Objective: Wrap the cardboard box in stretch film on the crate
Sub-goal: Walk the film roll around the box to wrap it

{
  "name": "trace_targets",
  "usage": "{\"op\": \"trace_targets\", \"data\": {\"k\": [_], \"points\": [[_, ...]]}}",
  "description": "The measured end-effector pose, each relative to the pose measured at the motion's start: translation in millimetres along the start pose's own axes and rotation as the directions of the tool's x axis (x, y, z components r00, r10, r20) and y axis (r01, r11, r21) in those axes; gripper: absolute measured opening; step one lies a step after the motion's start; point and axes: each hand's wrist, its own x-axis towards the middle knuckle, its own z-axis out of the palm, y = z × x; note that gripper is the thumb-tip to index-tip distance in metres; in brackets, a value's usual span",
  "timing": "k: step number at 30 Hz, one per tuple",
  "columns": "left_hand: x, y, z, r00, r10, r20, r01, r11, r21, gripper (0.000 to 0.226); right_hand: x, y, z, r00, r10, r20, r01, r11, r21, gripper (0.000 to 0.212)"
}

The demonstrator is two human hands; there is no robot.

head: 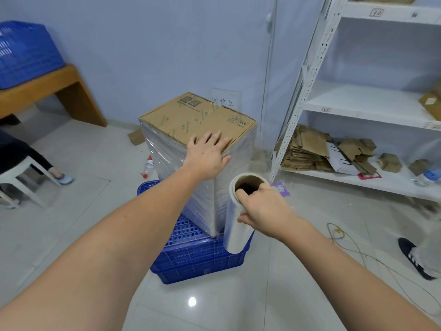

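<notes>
Now wrapping the cardboard box [198,118] on the blue crate [202,259].
My left hand [207,155] presses flat on top; my right hand [262,211] grips the stretch film roll [235,230] beside it.

The crate's [198,256] far part is hidden by the cardboard box [198,120]; the box's far sides are unseen.

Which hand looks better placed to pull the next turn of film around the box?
Probably the right hand: it already grips the stretch film roll beside the cardboard box. The left hand lies flat on top.
</notes>
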Motion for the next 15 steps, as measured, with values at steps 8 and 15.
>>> {"op": "trace_targets", "data": {"k": [8, 15], "points": [[2.4, -7.5, -4.5, 0.996, 0.064, 0.061, -0.063, 0.998, -0.016, 0.07, -1.0, -35.6, -12.6, 0.937, 0.346, 0.041, -0.346, 0.938, -0.006, 0.019], [11.8, -52.6, -25.5, 0.928, 0.339, 0.154, -0.361, 0.921, 0.147, 0.107, 19.4, -58.1, -8.8, 0.784, 0.62, 0.031, -0.621, 0.783, 0.047, 0.053]]}}
